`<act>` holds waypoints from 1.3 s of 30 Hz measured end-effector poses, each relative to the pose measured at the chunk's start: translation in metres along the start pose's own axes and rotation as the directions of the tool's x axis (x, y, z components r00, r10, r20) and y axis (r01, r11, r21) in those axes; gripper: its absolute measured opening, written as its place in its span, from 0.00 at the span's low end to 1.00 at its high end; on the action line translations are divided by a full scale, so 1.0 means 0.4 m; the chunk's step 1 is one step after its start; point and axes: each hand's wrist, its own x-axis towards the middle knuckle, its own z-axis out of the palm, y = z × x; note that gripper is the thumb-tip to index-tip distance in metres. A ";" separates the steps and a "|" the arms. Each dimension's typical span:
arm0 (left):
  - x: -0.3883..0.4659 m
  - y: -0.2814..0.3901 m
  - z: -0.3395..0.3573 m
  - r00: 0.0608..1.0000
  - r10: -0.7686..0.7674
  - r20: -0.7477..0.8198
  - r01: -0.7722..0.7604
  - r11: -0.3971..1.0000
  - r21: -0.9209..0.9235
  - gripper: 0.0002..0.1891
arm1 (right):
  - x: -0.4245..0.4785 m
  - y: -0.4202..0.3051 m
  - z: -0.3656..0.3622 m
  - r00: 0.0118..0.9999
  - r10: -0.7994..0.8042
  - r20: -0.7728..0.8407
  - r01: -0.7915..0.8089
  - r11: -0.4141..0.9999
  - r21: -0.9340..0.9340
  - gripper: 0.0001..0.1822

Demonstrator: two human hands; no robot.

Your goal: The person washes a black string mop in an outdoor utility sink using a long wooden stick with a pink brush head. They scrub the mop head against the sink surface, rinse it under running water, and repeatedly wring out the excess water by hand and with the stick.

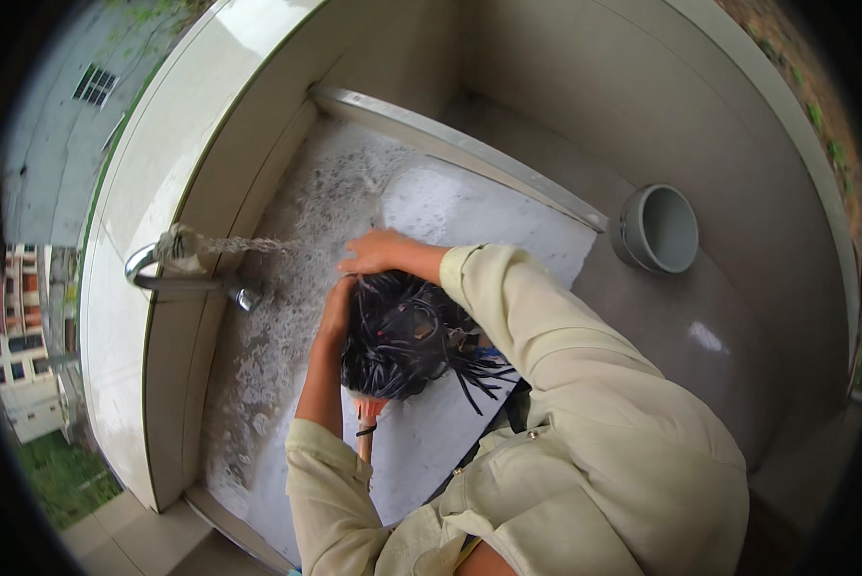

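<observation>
A mop head of black strands (395, 338) lies on a wet, pale stone slab, with an orange socket (370, 408) and a wooden handle (364, 443) towards me. Loose strands fan out to its right. My left hand (340, 306) holds the left far edge of the strands, its fingers partly hidden by them. Across the far edge lies my right hand (379, 250), fingers stretched left near my left fingertips; its grip on the strands is unclear. Beyond my hands, water streams from a cloth-wrapped spout (179, 243) onto the slab.
A curved chrome tap (242, 297) projects from the tiled left wall (175, 403). Foamy water (258, 392) covers the left part of the basin. A raised divider (459, 147) runs along the far side. On the lower floor at right stands a grey bucket (655, 229).
</observation>
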 end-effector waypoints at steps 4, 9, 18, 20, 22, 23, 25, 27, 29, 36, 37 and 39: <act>-0.169 0.111 0.085 0.947 0.320 -0.034 -0.279 0.870 0.407 0.15 | -0.174 -0.036 -0.001 0.962 -0.228 -0.153 0.249 0.959 0.134 0.25; -0.324 0.149 0.273 0.656 0.704 0.271 -0.600 0.269 0.754 0.05 | -0.477 -0.015 0.083 0.654 -0.332 -0.679 0.399 0.915 -0.063 0.06; -0.167 0.119 0.277 0.756 0.626 0.194 -0.537 0.421 0.731 0.11 | -0.360 0.061 0.113 0.674 -0.241 -0.698 0.337 0.941 0.001 0.06; -0.123 0.112 0.268 0.794 0.597 0.114 -0.474 0.490 0.731 0.12 | -0.326 0.064 0.096 0.693 -0.150 -0.706 0.283 0.956 0.075 0.05; -0.074 0.085 0.237 0.797 0.602 0.048 -0.446 0.532 0.720 0.13 | -0.285 0.064 0.094 0.747 -0.080 -0.660 0.223 0.965 0.136 0.05; -0.062 0.079 0.224 0.806 0.591 -0.010 -0.394 0.550 0.736 0.14 | -0.269 0.061 0.088 0.791 -0.049 -0.610 0.171 0.975 0.144 0.05; -0.059 0.086 0.210 0.846 0.507 -0.163 -0.220 0.612 0.759 0.17 | -0.246 0.049 0.080 0.827 -0.021 -0.562 0.140 0.975 0.170 0.08; -0.068 0.092 0.212 0.842 0.448 -0.301 -0.112 0.690 0.715 0.15 | -0.238 0.047 0.085 0.812 -0.030 -0.582 0.158 0.973 0.169 0.10; -0.102 0.111 0.239 0.772 0.496 -0.397 -0.118 0.726 0.677 0.15 | -0.235 0.070 0.093 0.801 0.010 -0.598 0.130 0.973 0.191 0.11; -0.606 0.029 0.188 0.475 0.763 -0.439 -0.263 0.599 0.756 0.19 | -0.293 0.032 0.073 0.739 -0.162 -0.654 0.021 0.976 -0.218 0.14; -0.706 -0.012 0.178 0.454 0.730 -0.511 -0.185 0.638 0.747 0.18 | -0.312 -0.017 0.069 0.624 -0.345 -0.701 0.104 0.926 -0.363 0.17; -0.875 -0.129 0.163 0.345 0.596 -0.725 -0.012 0.775 0.631 0.14 | -0.382 -0.194 0.080 0.526 -0.632 -0.569 0.459 0.774 -0.435 0.19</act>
